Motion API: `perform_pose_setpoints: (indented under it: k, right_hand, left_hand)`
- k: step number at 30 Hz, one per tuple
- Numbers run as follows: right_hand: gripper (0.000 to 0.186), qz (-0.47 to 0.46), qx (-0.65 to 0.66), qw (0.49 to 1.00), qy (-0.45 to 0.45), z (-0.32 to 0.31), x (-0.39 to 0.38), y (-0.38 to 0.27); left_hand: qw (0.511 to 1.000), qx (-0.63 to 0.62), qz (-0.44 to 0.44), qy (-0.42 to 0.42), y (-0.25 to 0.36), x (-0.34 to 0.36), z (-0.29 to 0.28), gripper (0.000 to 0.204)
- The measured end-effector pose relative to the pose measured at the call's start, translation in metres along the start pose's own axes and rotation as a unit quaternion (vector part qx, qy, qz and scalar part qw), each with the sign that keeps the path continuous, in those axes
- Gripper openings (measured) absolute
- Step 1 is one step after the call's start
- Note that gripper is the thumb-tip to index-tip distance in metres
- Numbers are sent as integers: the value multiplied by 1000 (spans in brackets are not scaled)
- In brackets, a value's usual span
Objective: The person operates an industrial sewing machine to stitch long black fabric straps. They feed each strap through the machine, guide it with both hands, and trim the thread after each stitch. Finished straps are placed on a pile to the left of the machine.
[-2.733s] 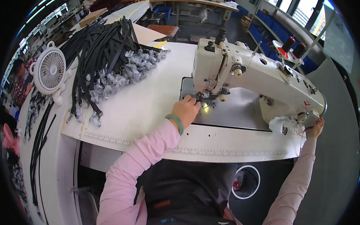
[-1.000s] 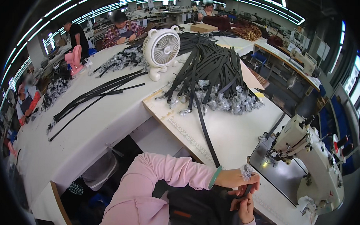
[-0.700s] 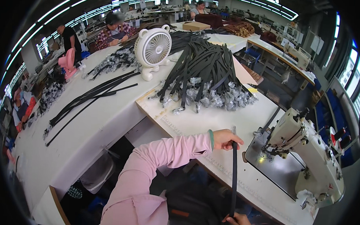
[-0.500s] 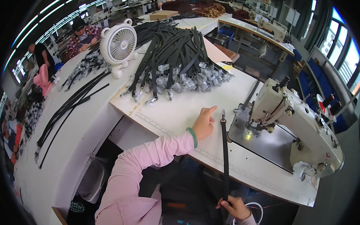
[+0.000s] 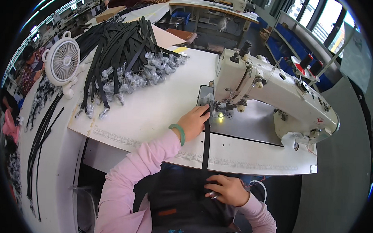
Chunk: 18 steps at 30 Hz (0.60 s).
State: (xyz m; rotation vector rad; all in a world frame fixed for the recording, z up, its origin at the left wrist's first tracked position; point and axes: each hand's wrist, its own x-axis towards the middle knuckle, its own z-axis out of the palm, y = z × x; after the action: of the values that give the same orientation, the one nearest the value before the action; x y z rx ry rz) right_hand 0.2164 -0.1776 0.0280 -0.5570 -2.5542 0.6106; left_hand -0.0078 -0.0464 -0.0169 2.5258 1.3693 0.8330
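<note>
White table (image 5: pixel 154 111) — left hand (image 5: pixel 193 121) now feeds strap (image 5: pixel 205 146) to machine (image 5: pixel 273 95).

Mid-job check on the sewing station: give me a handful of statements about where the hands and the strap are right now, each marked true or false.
1. The left hand rests on the black strap beside the sewing machine. True.
2. The right hand is on the machine's handwheel. False: it holds the strap's lower end, below the table edge.
3. The strap runs taut between both hands. True.
4. The white fan stands right of the machine. False: it stands far left, by the strap pile.
</note>
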Motion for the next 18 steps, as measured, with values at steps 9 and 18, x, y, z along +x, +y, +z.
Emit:
perform_pose_setpoints:
  k: [9,18]
  right_hand:
    - [28,234,-49,530,814,-271,-210,255]
    - [48,451,-273,695,489,-373,-229,288]
  left_hand:
    - [995,43,-26,86,18,2,-9,26]
    - [993,53,-35,100,5,-2,3,29]
